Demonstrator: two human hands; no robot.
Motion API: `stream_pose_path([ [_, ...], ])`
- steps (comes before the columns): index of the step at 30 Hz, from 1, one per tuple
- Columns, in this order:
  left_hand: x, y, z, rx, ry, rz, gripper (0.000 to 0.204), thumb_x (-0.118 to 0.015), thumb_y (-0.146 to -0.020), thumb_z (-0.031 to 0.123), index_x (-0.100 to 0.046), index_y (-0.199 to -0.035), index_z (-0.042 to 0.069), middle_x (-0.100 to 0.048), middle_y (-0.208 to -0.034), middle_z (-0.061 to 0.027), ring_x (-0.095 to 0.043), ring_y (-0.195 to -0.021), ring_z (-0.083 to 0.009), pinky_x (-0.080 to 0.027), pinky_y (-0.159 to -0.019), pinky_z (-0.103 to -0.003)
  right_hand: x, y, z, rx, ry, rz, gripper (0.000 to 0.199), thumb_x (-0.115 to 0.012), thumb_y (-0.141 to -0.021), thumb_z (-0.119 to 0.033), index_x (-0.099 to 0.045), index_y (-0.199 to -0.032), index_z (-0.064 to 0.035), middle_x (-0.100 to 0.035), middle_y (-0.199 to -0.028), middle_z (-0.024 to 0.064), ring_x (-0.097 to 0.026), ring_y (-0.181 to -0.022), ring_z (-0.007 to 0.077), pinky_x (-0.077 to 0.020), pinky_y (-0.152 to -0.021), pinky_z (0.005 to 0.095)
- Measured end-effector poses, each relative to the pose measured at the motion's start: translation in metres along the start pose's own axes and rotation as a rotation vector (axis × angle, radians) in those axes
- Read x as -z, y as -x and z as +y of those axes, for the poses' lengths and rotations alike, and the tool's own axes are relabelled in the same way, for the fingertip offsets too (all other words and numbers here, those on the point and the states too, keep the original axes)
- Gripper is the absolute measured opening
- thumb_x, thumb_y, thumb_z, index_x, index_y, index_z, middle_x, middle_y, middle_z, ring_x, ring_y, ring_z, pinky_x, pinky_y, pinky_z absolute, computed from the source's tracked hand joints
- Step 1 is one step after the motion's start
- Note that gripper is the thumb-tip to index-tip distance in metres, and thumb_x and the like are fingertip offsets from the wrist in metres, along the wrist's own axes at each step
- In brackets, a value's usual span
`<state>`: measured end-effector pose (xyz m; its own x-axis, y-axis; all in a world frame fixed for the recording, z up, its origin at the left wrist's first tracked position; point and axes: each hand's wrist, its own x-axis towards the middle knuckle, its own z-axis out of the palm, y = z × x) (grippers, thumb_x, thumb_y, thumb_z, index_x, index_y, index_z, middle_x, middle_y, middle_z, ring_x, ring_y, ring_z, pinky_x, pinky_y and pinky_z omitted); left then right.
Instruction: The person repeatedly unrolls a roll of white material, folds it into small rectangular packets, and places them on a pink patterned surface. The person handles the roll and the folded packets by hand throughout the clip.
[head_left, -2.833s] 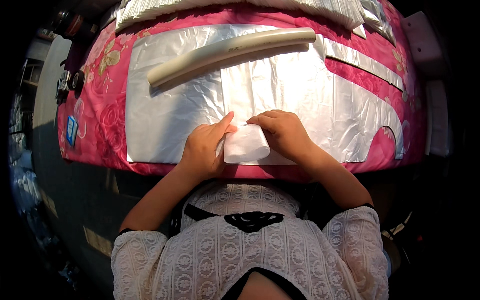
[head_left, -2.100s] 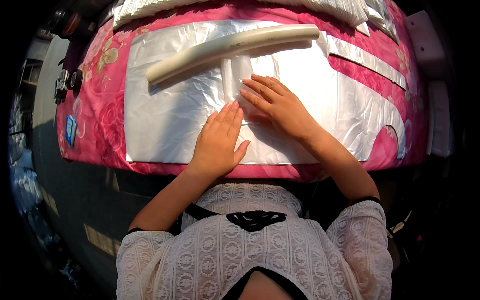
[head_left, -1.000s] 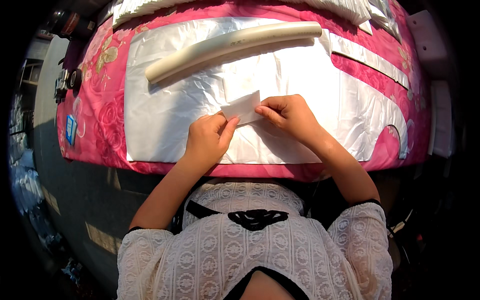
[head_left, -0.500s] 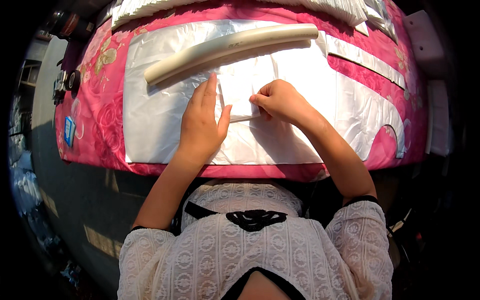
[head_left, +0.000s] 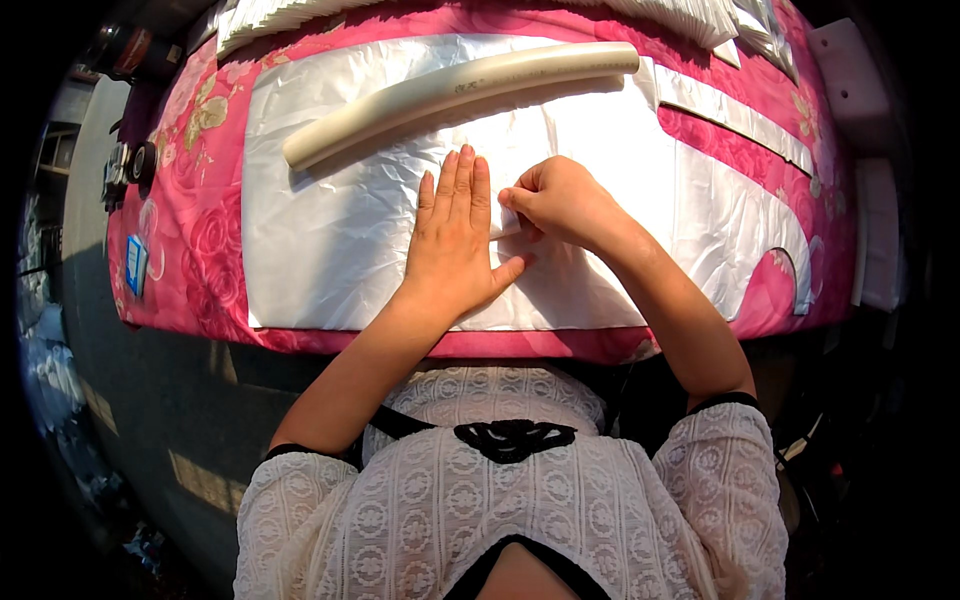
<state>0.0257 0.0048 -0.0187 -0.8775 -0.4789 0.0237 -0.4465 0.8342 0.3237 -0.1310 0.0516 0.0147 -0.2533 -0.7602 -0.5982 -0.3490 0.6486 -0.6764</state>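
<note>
My left hand [head_left: 450, 235] lies flat with its fingers stretched forward and its thumb out to the side. Beneath its fingers is a small folded white sheet [head_left: 505, 222], mostly hidden by the hand. My right hand [head_left: 565, 200] is closed in a pinch at the right edge of that folded piece. Both hands rest over a large, crinkled, shiny white sheet [head_left: 320, 255] spread on the table. Beyond them a long cream-coloured tube [head_left: 460, 90] lies across the far part of the large sheet.
A pink floral cloth [head_left: 215, 240] covers the table. Stacks of folded white sheets [head_left: 640, 14] line the far edge. At right lie a white strip [head_left: 740, 122] and a sheet with a curved cut-out [head_left: 740, 230]. A small blue-and-white packet [head_left: 136, 265] sits at left, near a dark bottle [head_left: 130, 50].
My left hand has moved right, from beside the folded white sheet onto it, and now covers much of it. My right hand keeps its pinch in nearly the same place.
</note>
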Motion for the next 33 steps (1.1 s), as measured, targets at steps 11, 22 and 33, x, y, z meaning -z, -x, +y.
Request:
stream_pose_path([
  [11,-0.002,-0.002,0.004,0.025,-0.073,-0.036,0.104,-0.054,-0.073,0.060,-0.011,-0.138,-0.010,-0.010,-0.146,-0.0231,-0.007,-0.138,-0.0319,-0.004,-0.111,-0.043,-0.022,0.032,0.006,0.211,0.420,0.370,0.023,-0.067,-0.072,-0.025,-0.062,-0.071,-0.0026,-0.062,-0.064,0.0117,-0.061,-0.060,0.0270,-0.0466,-0.056,0.0349],
  [22,0.036,0.063,-0.011,0.084,0.755,0.151,0.050,-0.054,-0.082,0.007,-0.038,-0.129,-0.004,-0.047,-0.127,-0.0223,-0.045,-0.119,-0.0276,-0.036,-0.100,-0.036,-0.033,0.003,0.007,0.845,0.732,0.487,0.052,-0.059,-0.080,-0.028,-0.046,-0.123,-0.0018,-0.045,-0.128,0.0162,-0.040,-0.121,0.0308,-0.0303,-0.102,0.0423],
  [33,0.013,0.172,-0.023,1.066,1.605,-0.100,0.016,-0.049,-0.087,0.004,-0.061,-0.096,-0.002,-0.063,-0.091,-0.0080,-0.060,-0.081,-0.0133,-0.048,-0.074,-0.023,-0.153,0.068,-0.005,0.853,0.269,0.046,0.066,-0.051,-0.085,-0.042,-0.034,-0.134,-0.0005,-0.023,-0.141,0.0258,-0.016,-0.134,0.0390,-0.0123,-0.106,0.0538],
])
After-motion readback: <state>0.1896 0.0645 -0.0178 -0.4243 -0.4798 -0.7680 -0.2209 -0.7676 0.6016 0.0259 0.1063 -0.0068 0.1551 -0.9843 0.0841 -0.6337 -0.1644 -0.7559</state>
